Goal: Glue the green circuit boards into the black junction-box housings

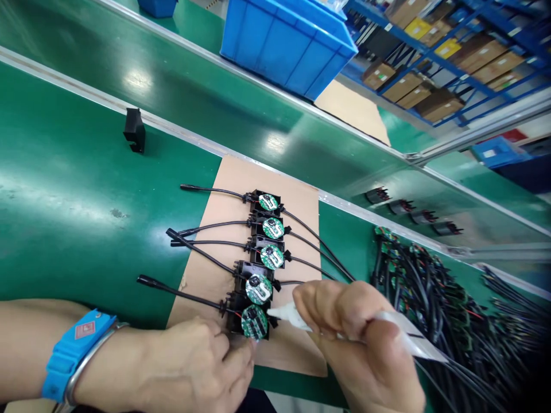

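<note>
A row of several black plastic housings (267, 241), each with a round green circuit board and black cables, lies on a brown cardboard sheet (297, 355). My left hand (202, 361) is closed at the near end, its fingertips gripping the lower edge of the nearest circuit board (254, 322). That board shows no white strip, while the other boards, such as the one beside it (259, 288), carry white paste-like lines. My right hand (357, 327) is wrapped round a soft white squeeze tube (290, 315). The tube's narrow nozzle points left, at the right edge of the nearest board.
On the green table, a large heap of cabled circuit boards (443, 298) lies to the right. A black housing (135, 131) stands at the back left. Beyond the metal rail is a blue bin (288, 46). Several dark cylindrical parts (400, 206) are visible behind the glossy partition.
</note>
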Tool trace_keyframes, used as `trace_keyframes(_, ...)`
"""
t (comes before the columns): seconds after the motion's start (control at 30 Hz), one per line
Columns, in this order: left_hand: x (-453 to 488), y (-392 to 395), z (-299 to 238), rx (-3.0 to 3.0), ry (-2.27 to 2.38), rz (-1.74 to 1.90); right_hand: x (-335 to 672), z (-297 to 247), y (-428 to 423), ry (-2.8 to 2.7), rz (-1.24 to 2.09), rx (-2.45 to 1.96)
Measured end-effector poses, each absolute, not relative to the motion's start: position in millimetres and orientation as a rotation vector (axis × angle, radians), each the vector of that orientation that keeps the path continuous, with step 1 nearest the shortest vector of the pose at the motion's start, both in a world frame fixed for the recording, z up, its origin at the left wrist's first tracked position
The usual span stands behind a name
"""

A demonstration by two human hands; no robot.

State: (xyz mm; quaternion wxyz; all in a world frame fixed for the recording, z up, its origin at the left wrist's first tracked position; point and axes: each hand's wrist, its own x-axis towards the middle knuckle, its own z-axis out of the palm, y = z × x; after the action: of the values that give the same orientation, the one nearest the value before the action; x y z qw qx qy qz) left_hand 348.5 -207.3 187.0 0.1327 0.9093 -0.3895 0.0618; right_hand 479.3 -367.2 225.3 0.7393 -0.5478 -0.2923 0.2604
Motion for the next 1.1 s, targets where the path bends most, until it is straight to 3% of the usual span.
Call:
trace_keyframes(0.33, 344, -209, 184, 2.667, -1.147, 0.258, 456, 198, -350, -0.695, 0.568, -1.131)
trace_keyframes(1.1, 344, -207, 186, 2.656, -1.147, 0.191, 463, 206, -370, -0.636, 0.569, -1.211)
